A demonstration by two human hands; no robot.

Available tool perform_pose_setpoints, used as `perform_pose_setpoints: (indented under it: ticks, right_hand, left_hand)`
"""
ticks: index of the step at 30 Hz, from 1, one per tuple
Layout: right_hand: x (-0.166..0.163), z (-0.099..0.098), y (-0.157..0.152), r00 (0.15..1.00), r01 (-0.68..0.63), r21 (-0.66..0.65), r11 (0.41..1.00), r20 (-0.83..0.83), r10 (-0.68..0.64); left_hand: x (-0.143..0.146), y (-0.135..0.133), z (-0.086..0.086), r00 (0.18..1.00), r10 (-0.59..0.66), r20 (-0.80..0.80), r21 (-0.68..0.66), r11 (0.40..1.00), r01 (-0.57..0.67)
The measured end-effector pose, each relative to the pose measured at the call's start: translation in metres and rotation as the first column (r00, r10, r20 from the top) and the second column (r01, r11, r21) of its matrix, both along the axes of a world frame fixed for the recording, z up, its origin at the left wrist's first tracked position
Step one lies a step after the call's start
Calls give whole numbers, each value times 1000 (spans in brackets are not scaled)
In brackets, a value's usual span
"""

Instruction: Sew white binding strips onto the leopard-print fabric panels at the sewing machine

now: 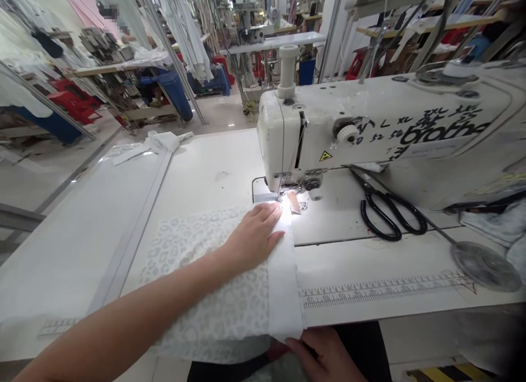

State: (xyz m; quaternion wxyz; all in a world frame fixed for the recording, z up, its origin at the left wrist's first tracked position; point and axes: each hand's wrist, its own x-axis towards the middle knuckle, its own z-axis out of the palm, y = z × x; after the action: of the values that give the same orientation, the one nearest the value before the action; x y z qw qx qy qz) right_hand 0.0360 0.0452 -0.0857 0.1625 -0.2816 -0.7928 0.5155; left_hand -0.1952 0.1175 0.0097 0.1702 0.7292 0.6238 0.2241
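A pale leopard-print fabric piece (205, 311) lies on the machine table, with a plain white strip (282, 283) along its right edge. My left hand (257, 234) rests flat on the print beside the strip, fingers stretched toward the lit needle area (282, 198) and thumb on the strip. At the table's front edge my right hand (324, 352) is closed on the lower end of the white strip; part of its fingers is hidden. The strip's far end reaches the presser foot of the white sewing machine (349, 124).
Black-handled scissors (392, 209) lie right of the needle under the machine arm. A printed ruler scale (370, 289) runs along the front edge, near a round grey disc on a rod (487, 266). Folded white fabric (164, 141) sits at the table's back left.
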Motion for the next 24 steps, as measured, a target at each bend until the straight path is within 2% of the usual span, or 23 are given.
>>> perform_pose_setpoints:
  ticks: [10, 14, 19, 22, 24]
  right_hand:
    - [11, 1, -13, 994, 11, 33, 999, -112, -7]
    - [12, 5, -12, 990, 21, 69, 997, -144, -11]
    - [3, 10, -10, 973, 94, 101, 990, -218, -70]
    - [0, 10, -13, 966, 136, 40, 990, -229, -123]
    - [1, 10, -17, 957, 157, -28, 987, -241, -159]
  left_hand:
    - [-2, -1, 1, 1000, 4, 23, -31, 1000, -3]
    - [-8, 5, -2, 997, -4, -76, -1, 1000, 4]
    - [-26, 36, -2, 974, -9, -227, 36, 999, 17]
    - [-33, 47, 0, 949, 6, -316, -14, 1000, -10]
    - [-33, 37, 3, 938, 42, -344, -43, 997, -60]
